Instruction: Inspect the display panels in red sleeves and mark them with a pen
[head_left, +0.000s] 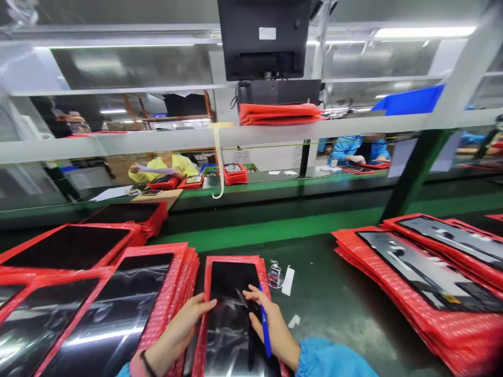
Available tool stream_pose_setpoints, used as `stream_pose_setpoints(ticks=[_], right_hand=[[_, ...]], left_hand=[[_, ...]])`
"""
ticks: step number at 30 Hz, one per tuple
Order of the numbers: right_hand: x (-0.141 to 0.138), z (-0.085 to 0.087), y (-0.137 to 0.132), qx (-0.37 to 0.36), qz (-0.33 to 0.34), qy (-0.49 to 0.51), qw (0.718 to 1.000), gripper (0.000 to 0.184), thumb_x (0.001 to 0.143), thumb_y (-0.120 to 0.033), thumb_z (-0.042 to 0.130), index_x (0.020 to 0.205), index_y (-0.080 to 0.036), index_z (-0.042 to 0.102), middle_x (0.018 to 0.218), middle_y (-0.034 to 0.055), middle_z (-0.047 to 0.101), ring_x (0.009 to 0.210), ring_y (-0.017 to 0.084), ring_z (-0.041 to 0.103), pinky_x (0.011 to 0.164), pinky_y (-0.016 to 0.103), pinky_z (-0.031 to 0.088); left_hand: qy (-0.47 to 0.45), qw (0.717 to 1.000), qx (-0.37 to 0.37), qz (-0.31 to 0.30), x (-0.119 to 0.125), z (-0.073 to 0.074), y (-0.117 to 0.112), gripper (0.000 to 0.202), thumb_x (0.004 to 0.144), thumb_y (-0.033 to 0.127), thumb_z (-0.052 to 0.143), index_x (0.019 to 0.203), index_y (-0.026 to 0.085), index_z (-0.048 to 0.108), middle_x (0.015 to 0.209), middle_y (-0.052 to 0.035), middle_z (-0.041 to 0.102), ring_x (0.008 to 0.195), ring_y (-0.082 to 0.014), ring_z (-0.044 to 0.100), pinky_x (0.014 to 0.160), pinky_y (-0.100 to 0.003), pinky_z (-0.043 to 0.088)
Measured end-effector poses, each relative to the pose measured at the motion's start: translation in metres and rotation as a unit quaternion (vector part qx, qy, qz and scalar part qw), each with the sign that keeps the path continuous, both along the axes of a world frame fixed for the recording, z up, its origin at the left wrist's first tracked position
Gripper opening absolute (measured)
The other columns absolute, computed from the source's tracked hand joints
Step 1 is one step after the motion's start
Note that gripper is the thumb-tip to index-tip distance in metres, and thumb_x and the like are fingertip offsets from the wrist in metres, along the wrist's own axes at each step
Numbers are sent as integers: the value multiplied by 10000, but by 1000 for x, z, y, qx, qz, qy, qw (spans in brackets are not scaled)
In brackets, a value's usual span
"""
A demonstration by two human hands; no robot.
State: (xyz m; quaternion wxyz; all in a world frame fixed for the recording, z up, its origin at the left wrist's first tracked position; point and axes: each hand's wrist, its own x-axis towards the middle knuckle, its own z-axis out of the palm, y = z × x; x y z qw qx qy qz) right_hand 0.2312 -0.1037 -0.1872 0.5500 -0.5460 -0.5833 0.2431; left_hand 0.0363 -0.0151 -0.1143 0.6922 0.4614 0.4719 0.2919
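A glossy black panel point(231, 293) lies in a red bubble-wrap sleeve point(207, 272) on the green bench in front of me. My left hand point(184, 327) holds the sleeve's left edge, thumb resting on the black surface. My right hand point(269, 322) rests on the panel's right side with fingers curled around a blue pen point(265, 327), fingertips pinching at a thin film on the panel.
Stacks of the same red-sleeved panels lie to the left point(98, 293) and right point(428, 277). A small clear tape roll point(275, 275) and white paper strips point(288, 281) sit just past the panel. Other people work across the line. A monitor point(263, 36) hangs overhead.
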Motion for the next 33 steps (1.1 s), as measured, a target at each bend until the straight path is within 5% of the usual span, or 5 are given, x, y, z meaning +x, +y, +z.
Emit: stream_pose_setpoints(ticks=[7, 12, 16, 27, 33], right_hand=[[1, 9, 0, 2, -17, 24, 1000, 207, 826, -184, 570, 1019, -253, 597, 1244, 127, 680, 1299, 275, 509, 1071, 528, 373], [5, 6, 0, 3, -27, 44, 999, 141, 890, -295, 536, 1017, -247, 575, 1279, 161, 650, 1285, 298, 521, 1068, 552, 363], [5, -5, 5, 13, -25, 57, 998, 141, 840, -317, 607, 962, -247, 614, 1247, 159, 672, 1247, 319, 556, 1055, 535, 387], [-5, 13, -9, -75, 46, 163, 983, 460, 888, -594, 479, 864, -189, 698, 776, 132, 772, 729, 268, 730, 705, 356, 564], [-4, 13, -13, -111, 11, 203, 973, 516, 928, -635, 298, 1107, -201, 510, 684, 38, 699, 546, 186, 630, 533, 293, 490]], left_hand=[[2, 992, 117, 47, 8, 11, 0, 532, 541, 120, 774, 1058, 148, 652, 1311, -159, 605, 1331, -325, 427, 1126, -398, 255], [21, 981, 157, 110, -56, 52, 13, 618, 585, 191, 802, 1168, 169, 600, 1476, -131, 450, 1416, -280, 289, 1162, -352, 159], [15, 976, 163, 144, -125, 78, 29, 795, 632, 295, 803, 1348, 268, 457, 1487, -73, 449, 1319, -309, 451, 1046, -396, 403], [103, 941, 201, 253, -223, 41, 75, 708, 538, 368, 814, 1187, 219, 574, 945, -78, 720, 1228, -397, 524, 1089, -549, 284], [154, 901, 295, 279, -208, 62, 81, 734, 415, 316, 847, 1075, 225, 539, 1386, -118, 495, 1406, -381, 261, 1165, -443, 142]])
